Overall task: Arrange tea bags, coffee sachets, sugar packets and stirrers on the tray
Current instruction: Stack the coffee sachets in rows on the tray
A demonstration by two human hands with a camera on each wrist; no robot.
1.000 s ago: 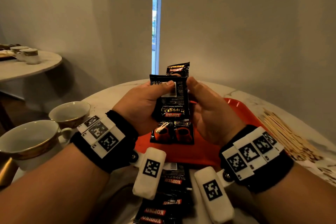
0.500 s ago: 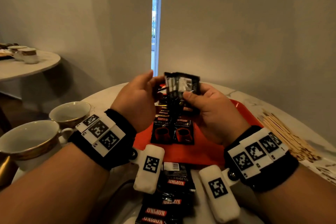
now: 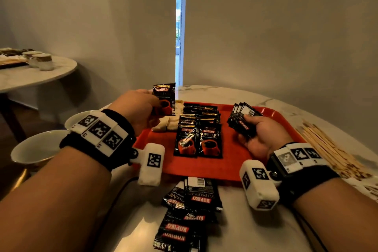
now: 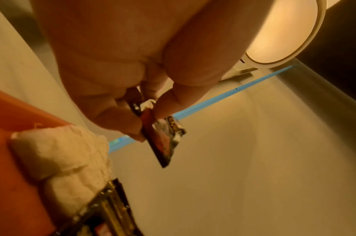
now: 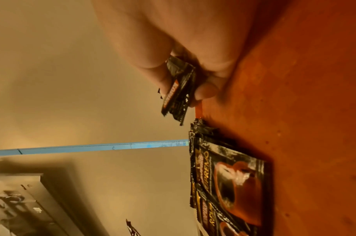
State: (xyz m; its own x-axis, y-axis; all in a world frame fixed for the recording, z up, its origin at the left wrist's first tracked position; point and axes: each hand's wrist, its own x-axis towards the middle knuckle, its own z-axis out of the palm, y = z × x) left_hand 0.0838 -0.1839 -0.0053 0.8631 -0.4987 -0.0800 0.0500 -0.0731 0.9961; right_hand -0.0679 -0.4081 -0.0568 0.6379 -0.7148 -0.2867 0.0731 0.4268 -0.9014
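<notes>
A red tray (image 3: 206,168) lies on the marble table, with two overlapping rows of black coffee sachets (image 3: 199,138) laid down its middle. My left hand (image 3: 141,111) pinches one coffee sachet (image 3: 164,99) upright above the tray's left side; the left wrist view shows this single sachet (image 4: 164,137) between thumb and fingers. My right hand (image 3: 259,136) grips a fanned stack of sachets (image 3: 242,119) over the tray's right part; in the right wrist view the stack (image 5: 178,94) is gripped between thumb and fingers. Cream packets (image 3: 169,124) lie at the tray's left edge.
Loose coffee sachets (image 3: 188,213) lie piled on the table in front of the tray. Wooden stirrers (image 3: 327,147) lie in a heap to the right. Two cups (image 3: 38,147) stand at the left table edge. A second round table (image 3: 34,73) stands far left.
My hands were together, working one bunch of sachets above the tray. They have separated: the left carries one sachet out to the left, the right moved right and down with the stack.
</notes>
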